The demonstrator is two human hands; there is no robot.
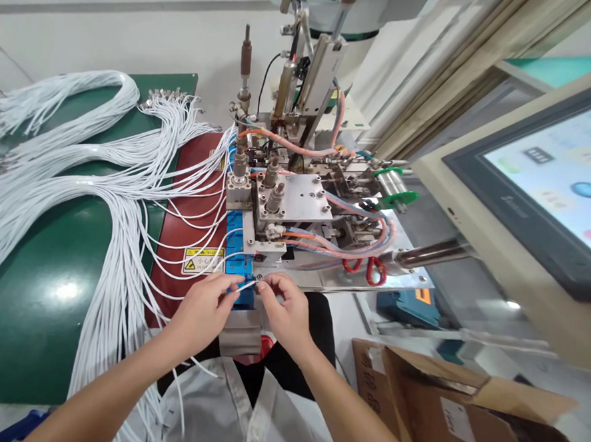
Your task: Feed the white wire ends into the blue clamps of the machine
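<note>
Between my two hands, just in front of the machine, is the end of a white cable (pixel 246 287). My left hand (pixel 204 309) pinches the cable between thumb and fingers. My right hand (pixel 286 308) has thumb and forefinger pressed together at the cable's tip, where something small and dark shows, too small to make out. Right behind my fingers lies a row of blue fixture blocks (pixel 240 265). Other white cables run from these blocks leftward into a large bundle of white cables (pixel 117 237) that drapes over the table's near edge.
The metal machine (pixel 297 198) with its hoses stands ahead, a solder-like wire spool (pixel 396 188) at its right. A touchscreen (pixel 553 170) juts in from the right. Cardboard boxes (pixel 444 417) sit low at right. A green table mat (pixel 29 311) lies left; a warning label (pixel 201 260) is nearby.
</note>
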